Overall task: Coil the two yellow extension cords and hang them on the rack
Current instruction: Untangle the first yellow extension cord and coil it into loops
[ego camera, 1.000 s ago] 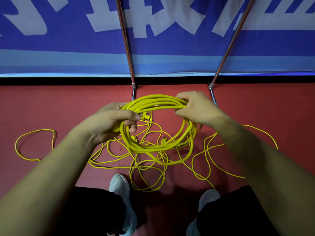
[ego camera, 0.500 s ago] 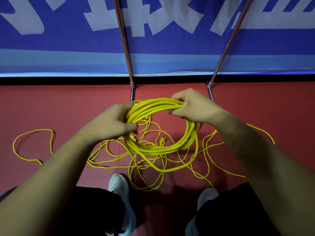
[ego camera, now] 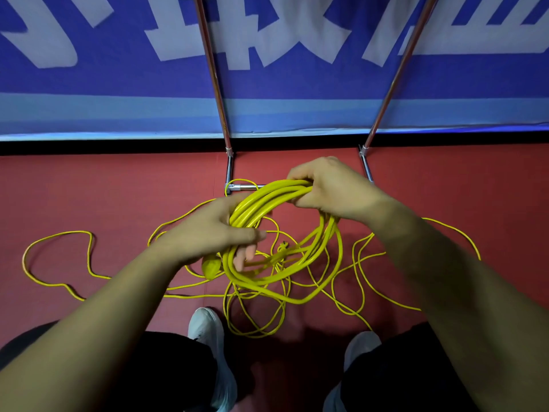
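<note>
Yellow cord coil (ego camera: 273,196), axis rising rightward, in left hand (ego camera: 208,236), right hand (ego camera: 332,188) grip

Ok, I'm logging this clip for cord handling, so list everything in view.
coiled extension cord: 1, yellow, held up between both hands
loose cord: strands uncountable, yellow, tangled on the floor under the coil
rack poles: 2, metal, before the banner
banner: 1, blue with white characters, behind the rack
floor: red, underfoot
shoes: 2, pale, bottom centre
trousers: black, bottom edge
left hand: grips the coil's left side
right hand: grips the coil's top
</note>
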Action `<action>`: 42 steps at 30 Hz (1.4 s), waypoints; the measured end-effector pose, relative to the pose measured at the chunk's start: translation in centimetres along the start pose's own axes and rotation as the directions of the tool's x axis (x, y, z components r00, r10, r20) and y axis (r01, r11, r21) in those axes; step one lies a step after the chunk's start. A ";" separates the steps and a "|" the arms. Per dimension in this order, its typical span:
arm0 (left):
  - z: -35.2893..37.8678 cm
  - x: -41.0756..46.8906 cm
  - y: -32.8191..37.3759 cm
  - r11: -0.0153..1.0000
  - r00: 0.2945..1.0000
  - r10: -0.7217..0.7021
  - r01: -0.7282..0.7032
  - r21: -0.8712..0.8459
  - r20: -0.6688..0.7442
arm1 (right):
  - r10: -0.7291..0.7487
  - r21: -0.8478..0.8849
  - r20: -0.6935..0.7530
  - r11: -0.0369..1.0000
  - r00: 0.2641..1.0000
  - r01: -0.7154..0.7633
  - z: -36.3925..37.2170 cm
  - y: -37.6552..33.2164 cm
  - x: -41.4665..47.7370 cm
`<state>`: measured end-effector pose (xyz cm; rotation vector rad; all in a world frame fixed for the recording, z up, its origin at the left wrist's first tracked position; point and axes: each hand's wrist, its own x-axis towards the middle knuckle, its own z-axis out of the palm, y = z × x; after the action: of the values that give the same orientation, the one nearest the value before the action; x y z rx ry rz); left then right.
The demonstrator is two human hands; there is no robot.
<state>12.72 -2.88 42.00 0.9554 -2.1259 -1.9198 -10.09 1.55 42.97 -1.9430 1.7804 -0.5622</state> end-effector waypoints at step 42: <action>-3.8 -0.5 1.1 0.667 0.989 -0.078 -0.042 -0.743 -0.126 | 0.178 0.293 -0.093 0.945 0.980 -0.144 3.3 5.8 1.5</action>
<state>14.54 -5.84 43.86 0.8698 -1.0273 -2.3151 -12.81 -0.20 36.99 -1.5825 1.7950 -0.8418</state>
